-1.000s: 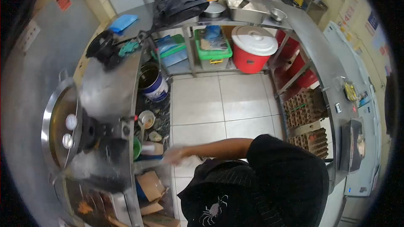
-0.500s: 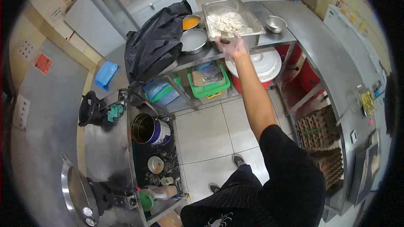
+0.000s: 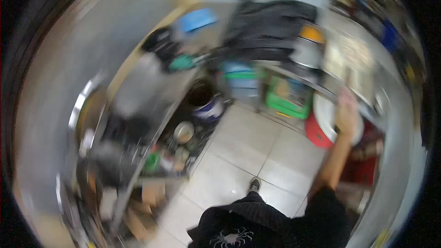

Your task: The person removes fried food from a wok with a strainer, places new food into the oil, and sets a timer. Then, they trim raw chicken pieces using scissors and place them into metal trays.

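My right hand [image 3: 347, 103] is smeared by motion at the front edge of the steel counter, above a red bucket [image 3: 316, 133] with a white lid [image 3: 324, 112]. Just beyond the fingers is a steel tray [image 3: 331, 62], where a wire strainer [image 3: 357, 54] holds pale, flour-coated pieces. The strainer's handle points toward my hand, but blur hides whether the fingers touch it. Left of the tray are a round pan of whitish content [image 3: 306, 53] and a bowl of orange liquid [image 3: 312, 33]. My left hand is out of view.
Black plastic sheeting [image 3: 271, 25] covers the back counter. Below it sits a green crate [image 3: 289, 98]. On the left are a stove counter with a wok [image 3: 87, 110], a teal cloth [image 3: 182, 63], a blue package [image 3: 197, 19] and a white-and-purple bucket [image 3: 209, 111] on a low shelf.
My view has swung left, so the tray and counter appear farther right. My right hand, earlier in a clear glove at the strainer's handle, now appears lower and nearer the counter's front edge.
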### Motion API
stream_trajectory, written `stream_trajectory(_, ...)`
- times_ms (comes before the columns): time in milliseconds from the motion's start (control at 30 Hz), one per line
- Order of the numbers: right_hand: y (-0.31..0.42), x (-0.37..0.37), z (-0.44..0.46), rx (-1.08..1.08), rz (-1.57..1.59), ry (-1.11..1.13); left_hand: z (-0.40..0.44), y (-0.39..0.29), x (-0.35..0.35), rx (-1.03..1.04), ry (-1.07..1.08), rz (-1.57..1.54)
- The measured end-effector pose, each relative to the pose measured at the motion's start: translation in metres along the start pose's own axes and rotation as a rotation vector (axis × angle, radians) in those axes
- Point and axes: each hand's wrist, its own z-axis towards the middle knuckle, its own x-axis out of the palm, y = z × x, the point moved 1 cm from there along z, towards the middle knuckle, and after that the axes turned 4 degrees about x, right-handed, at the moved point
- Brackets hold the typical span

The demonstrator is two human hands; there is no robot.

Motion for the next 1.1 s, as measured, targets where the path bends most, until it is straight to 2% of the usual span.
stream_trajectory(33, 0.002, -0.027, 0.006, 0.056, 0.438, 0.168, -0.008, 0.044, -0.009, -0.007, 0.020, -0.073)
stream_trajectory(67, -0.027, 0.000, -0.009, 0.089, 0.953, 0.129, -0.014, 0.086, -0.020, -0.002, 0.062, -0.164)
stream_trajectory(100, -0.027, 0.007, 0.003, 0.185, 1.184, 0.125, -0.019, 0.126, -0.027, 0.005, 0.113, -0.260)
stream_trajectory(133, -0.026, 0.004, 0.015, 0.147, 1.237, 0.117, -0.016, 0.159, -0.030, 0.020, 0.147, -0.333)
stream_trajectory(167, -0.013, -0.007, 0.036, 0.051, 1.244, 0.096, -0.019, 0.194, -0.028, 0.013, 0.157, -0.389)
stream_trajectory(233, 0.016, -0.035, 0.073, -0.104, 1.275, 0.065, -0.052, 0.198, -0.012, -0.166, -0.106, -0.201)
stream_trajectory(267, 0.036, -0.061, 0.086, -0.177, 1.293, 0.043, -0.060, 0.225, -0.011, -0.167, -0.122, -0.267)
stream_trajectory(333, 0.068, -0.109, 0.107, -0.319, 1.309, 0.013, -0.054, 0.269, -0.010, -0.265, -0.058, -0.266)
stream_trajectory(400, 0.110, -0.176, 0.123, -0.476, 1.318, -0.038, -0.060, 0.334, -0.009, -0.283, -0.079, -0.459)
stream_trajectory(433, 0.135, -0.210, 0.132, -0.544, 1.319, -0.064, -0.056, 0.387, -0.010, -0.150, 0.022, -0.629)
stream_trajectory(467, 0.159, -0.245, 0.140, -0.612, 1.322, -0.096, -0.066, 0.408, -0.007, -0.200, -0.012, -0.561)
stream_trajectory(533, 0.214, -0.305, 0.152, -0.724, 1.345, -0.173, -0.072, 0.457, 0.002, -0.316, 0.074, -0.609)
stream_trajectory(567, 0.244, -0.338, 0.158, -0.777, 1.344, -0.226, -0.077, 0.483, 0.004, -0.287, 0.067, -0.840)
stream_trajectory(600, 0.275, -0.368, 0.163, -0.830, 1.345, -0.289, -0.085, 0.484, 0.006, -0.356, -0.039, -0.777)
stream_trajectory(633, 0.300, -0.400, 0.160, -0.718, 1.141, -0.342, -0.086, 0.489, 0.009, -0.432, -0.147, -0.707)
stream_trajectory(667, 0.337, -0.432, 0.161, -0.599, 0.941, -0.386, -0.090, 0.496, 0.006, -0.431, -0.148, -0.723)
stream_trajectory(733, 0.397, -0.513, 0.134, -0.614, 0.801, -0.447, -0.096, 0.507, -0.011, -0.213, -0.141, -0.964)
stream_trajectory(767, 0.427, -0.573, 0.103, -0.512, 0.921, -0.376, -0.079, 0.511, -0.014, -0.277, -0.222, -0.872)
stream_trajectory(800, 0.454, -0.592, 0.099, -0.605, 1.236, -0.324, -0.068, 0.509, -0.025, -0.313, -0.228, -0.867)
stream_trajectory(833, 0.473, -0.638, 0.076, -0.659, 1.068, -0.342, -0.057, 0.504, -0.039, -0.347, -0.235, -0.857)
stream_trajectory(867, 0.512, -0.630, 0.098, -1.242, 1.679, -0.638, -0.056, 0.497, -0.051, -0.300, -0.306, -0.897)
stream_trajectory(900, 0.549, -0.639, 0.101, -1.024, 1.400, -0.728, -0.047, 0.503, -0.065, -0.180, -0.262, -1.022)
stream_trajectory(933, 0.569, -0.673, 0.089, -1.390, 1.732, -0.687, -0.045, 0.491, -0.077, -0.176, -0.361, -1.006)
stream_trajectory(967, 0.601, -0.698, 0.077, -1.399, 1.722, -0.889, -0.042, 0.482, -0.087, -0.176, -0.464, -0.992)
stream_trajectory(1033, 0.675, -0.728, 0.067, -1.534, 2.040, -0.526, -0.031, 0.478, -0.106, -0.110, -0.526, -1.034)
stream_trajectory(1100, 0.752, -0.768, 0.047, -1.968, 2.317, -0.658, -0.021, 0.483, -0.116, 0.019, -0.570, -1.021)
